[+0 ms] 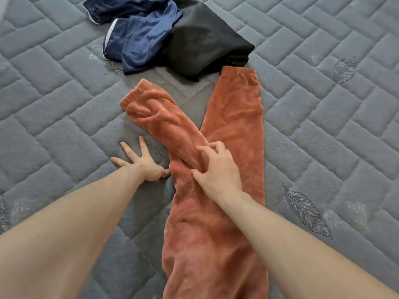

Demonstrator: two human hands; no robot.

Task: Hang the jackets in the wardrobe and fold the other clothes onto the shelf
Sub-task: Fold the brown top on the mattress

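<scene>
Directly under right hand (218, 169): orange trousers (216, 223).

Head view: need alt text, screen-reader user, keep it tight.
Orange fleece trousers lie on a grey quilted mattress, legs crossed; the right hand grips the overlapping leg while the left hand presses flat on the mattress beside them. Beyond lie a crumpled blue garment and a black garment.

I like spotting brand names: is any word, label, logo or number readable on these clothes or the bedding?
None can be read.
Orange fleece trousers: no visible label.
Blue shorts, black garment: no print shows.
Grey quilted mattress: only embroidered leaf motifs, no lettering.
</scene>
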